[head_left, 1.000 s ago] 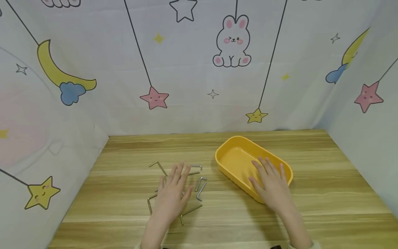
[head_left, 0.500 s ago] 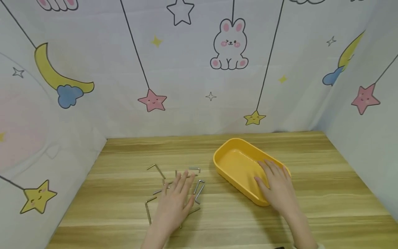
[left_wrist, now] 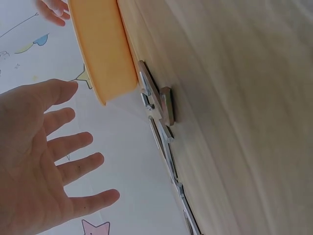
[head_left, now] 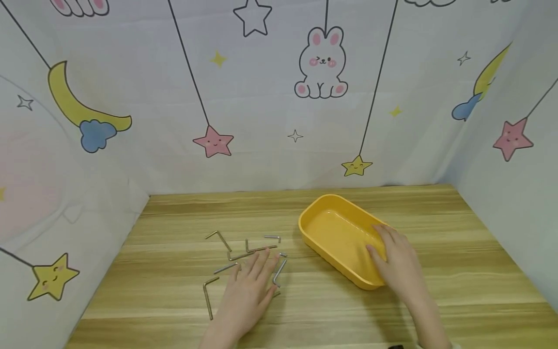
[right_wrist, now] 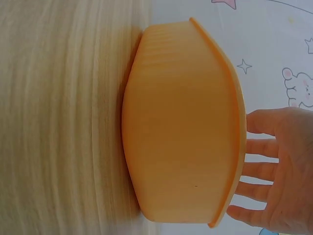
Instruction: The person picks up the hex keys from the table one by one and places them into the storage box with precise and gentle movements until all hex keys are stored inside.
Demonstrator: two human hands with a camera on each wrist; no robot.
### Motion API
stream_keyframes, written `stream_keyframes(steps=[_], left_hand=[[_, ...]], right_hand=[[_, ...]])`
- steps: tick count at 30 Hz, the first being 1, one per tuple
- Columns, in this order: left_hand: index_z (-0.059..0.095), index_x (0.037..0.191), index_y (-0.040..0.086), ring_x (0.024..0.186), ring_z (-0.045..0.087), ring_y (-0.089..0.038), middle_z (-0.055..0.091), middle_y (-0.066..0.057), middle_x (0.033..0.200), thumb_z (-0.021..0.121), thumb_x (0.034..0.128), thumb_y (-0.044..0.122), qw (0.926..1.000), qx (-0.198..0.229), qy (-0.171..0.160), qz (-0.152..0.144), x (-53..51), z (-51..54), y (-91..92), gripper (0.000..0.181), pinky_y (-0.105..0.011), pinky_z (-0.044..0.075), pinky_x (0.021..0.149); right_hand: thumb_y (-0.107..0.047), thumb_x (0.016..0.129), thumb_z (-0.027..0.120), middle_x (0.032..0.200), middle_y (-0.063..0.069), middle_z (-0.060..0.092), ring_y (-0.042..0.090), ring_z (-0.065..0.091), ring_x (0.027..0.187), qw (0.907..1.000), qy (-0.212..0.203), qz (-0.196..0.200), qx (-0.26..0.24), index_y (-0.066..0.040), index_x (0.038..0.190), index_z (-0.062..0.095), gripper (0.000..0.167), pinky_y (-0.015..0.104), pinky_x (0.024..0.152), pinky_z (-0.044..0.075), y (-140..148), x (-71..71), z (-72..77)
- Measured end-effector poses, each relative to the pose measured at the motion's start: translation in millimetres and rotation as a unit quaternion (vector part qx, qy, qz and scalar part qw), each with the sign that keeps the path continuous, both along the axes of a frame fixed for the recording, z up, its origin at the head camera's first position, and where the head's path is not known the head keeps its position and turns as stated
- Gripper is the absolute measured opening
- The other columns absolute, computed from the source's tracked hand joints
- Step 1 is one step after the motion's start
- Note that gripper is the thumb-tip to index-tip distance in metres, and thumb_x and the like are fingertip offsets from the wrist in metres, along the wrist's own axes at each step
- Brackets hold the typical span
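Observation:
Several L-shaped metal keys, brass-coloured and silver, lie scattered on the table's left half. Over the nearer ones is my left hand, which hides some of them; the left wrist view shows this hand with fingers spread, apart from the keys. A yellow tray sits at an angle to the right, with nothing in it. My right hand is at its near right end, fingers reaching over the rim; in the right wrist view the fingertips meet the tray's rim, contact unclear.
The wooden table ends at a white cloth printed with stars, a moon and a rabbit. The cloth also stands along the left and right sides.
My left hand has moved slightly toward the near side, uncovering keys behind it. My right hand has shifted right, from over the tray to its right end. The head view has tilted a little.

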State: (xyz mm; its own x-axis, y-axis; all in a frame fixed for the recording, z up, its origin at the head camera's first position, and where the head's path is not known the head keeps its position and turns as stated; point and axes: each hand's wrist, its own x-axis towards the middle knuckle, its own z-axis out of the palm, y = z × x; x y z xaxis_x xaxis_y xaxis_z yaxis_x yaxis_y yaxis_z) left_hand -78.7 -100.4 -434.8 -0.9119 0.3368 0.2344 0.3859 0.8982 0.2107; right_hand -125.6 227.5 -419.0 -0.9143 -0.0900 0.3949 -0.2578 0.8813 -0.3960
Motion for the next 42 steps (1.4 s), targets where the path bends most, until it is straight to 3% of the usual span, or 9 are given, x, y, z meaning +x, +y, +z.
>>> stream_keyframes(steps=[8, 14, 19, 24, 32, 35, 42], left_hand=[[0.037, 0.147, 0.031, 0.134, 0.047, -0.030, 0.049, -0.005, 0.146, 0.063, 0.0901, 0.036, 0.9993, -0.007, 0.030, -0.023, 4.6, -1.7, 0.0, 0.063, -0.062, 0.038, 0.104], [0.045, 0.144, 0.025, 0.122, 0.056, -0.027, 0.057, -0.006, 0.137, 0.068, 0.0871, 0.031, 0.9964, -0.005, 0.073, -0.044, 8.2, -2.7, -1.2, 0.061, -0.053, 0.047, 0.097], [0.053, 0.136, 0.020, 0.116, 0.059, -0.021, 0.061, -0.005, 0.131, 0.070, 0.0844, 0.030, 0.9948, -0.010, 0.086, -0.054, 12.7, -1.4, -1.5, 0.055, -0.044, 0.051, 0.089], [0.055, 0.133, 0.019, 0.112, 0.061, -0.019, 0.062, -0.005, 0.128, 0.070, 0.0847, 0.030, 0.9948, -0.027, 0.073, -0.066, 17.1, 0.1, -2.6, 0.052, -0.040, 0.053, 0.083], [0.050, 0.139, 0.019, 0.113, 0.060, -0.022, 0.060, -0.005, 0.131, 0.065, 0.0880, 0.033, 0.9958, -0.059, 0.018, -0.068, 21.7, 1.2, -4.7, 0.055, -0.044, 0.054, 0.082], [0.051, 0.138, 0.019, 0.113, 0.060, -0.021, 0.060, -0.004, 0.130, 0.066, 0.0878, 0.033, 0.9953, -0.062, 0.017, -0.072, 22.5, 0.3, -4.5, 0.054, -0.044, 0.055, 0.081], [0.062, 0.125, 0.016, 0.094, 0.062, -0.013, 0.065, 0.003, 0.111, 0.074, 0.0785, 0.028, 0.9880, -0.064, 0.106, -0.092, 20.8, -4.8, -3.9, 0.050, -0.029, 0.052, 0.070]], right_hand=[[-0.018, 0.091, 0.063, 0.136, 0.028, 0.049, 0.047, 0.044, 0.123, 0.9994, -0.024, -0.013, -0.023, 0.002, 0.134, 0.049, 0.050, 0.061, 0.102, 0.034, 6, -0.1, 0.0], [-0.016, 0.089, 0.064, 0.133, 0.030, 0.050, 0.048, 0.045, 0.121, 0.9993, -0.014, -0.017, -0.031, 0.005, 0.130, 0.051, 0.048, 0.062, 0.101, 0.035, 10, -0.9, -1.5], [-0.014, 0.089, 0.064, 0.130, 0.031, 0.052, 0.050, 0.045, 0.119, 0.9987, -0.007, -0.014, -0.048, 0.007, 0.128, 0.052, 0.047, 0.063, 0.100, 0.034, 15, -1.7, -1.7], [-0.014, 0.089, 0.063, 0.129, 0.032, 0.052, 0.051, 0.044, 0.118, 0.9982, -0.009, -0.018, -0.057, 0.008, 0.129, 0.051, 0.047, 0.064, 0.099, 0.034, 21, -1.2, -1.4], [-0.016, 0.090, 0.063, 0.129, 0.032, 0.051, 0.051, 0.044, 0.119, 0.9975, -0.028, -0.031, -0.057, 0.008, 0.129, 0.050, 0.047, 0.065, 0.098, 0.034, 27, -0.8, 0.4], [-0.018, 0.092, 0.061, 0.130, 0.033, 0.050, 0.051, 0.043, 0.118, 0.9968, -0.040, -0.034, -0.060, 0.008, 0.130, 0.049, 0.048, 0.066, 0.098, 0.034, 29, -0.2, 0.5], [-0.018, 0.093, 0.060, 0.130, 0.034, 0.049, 0.052, 0.046, 0.117, 0.9946, -0.063, -0.048, -0.066, 0.007, 0.134, 0.046, 0.050, 0.067, 0.093, 0.038, 35, -0.9, -2.8]])
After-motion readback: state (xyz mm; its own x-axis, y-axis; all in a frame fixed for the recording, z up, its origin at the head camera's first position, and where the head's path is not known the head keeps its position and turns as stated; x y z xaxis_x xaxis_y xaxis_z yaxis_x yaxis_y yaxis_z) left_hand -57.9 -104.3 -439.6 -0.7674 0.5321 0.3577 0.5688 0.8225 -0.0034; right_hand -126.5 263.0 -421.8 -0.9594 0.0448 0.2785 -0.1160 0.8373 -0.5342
